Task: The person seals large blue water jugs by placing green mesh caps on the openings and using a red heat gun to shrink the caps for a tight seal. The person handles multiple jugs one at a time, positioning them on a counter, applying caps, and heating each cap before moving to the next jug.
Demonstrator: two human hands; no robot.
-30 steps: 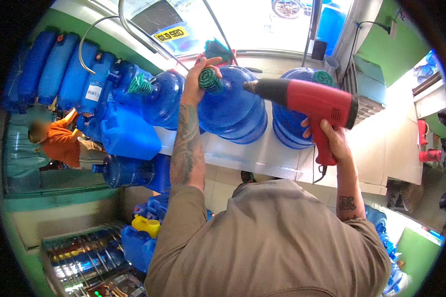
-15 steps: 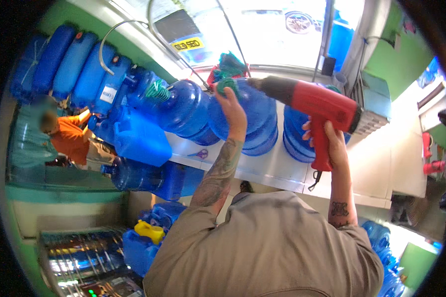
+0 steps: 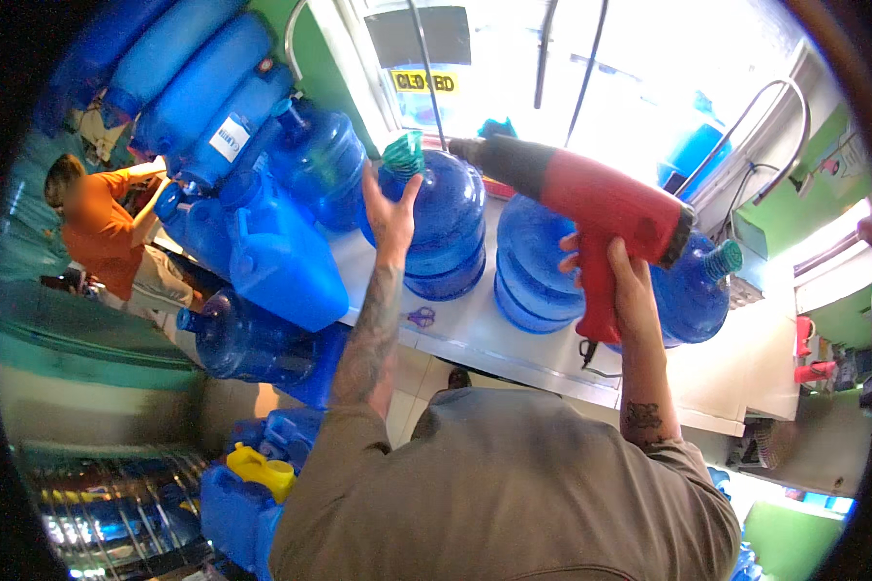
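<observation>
Heat gun at a capped water bottle on a crowded counter

The right hand [image 3: 622, 290] grips a red heat gun [image 3: 591, 198], nozzle beside the teal cap [image 3: 404, 155] of a round blue bottle [image 3: 446, 228] on the white counter [image 3: 513, 339]. The left hand [image 3: 389, 208] rests on the bottle's neck, seemingly pinching the cap. Another round bottle [image 3: 533, 261] stands behind the gun; a square blue jerrycan [image 3: 281, 266] crowds the left; small scissors [image 3: 420, 316] lie nearby.

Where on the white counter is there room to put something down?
Bare white counter shows right of the capped jug, toward the corner. A thin front strip runs by the small scissors. Behind that, it is crowded: round blue jugs stand tightly, with square blue containers at the left end.
</observation>
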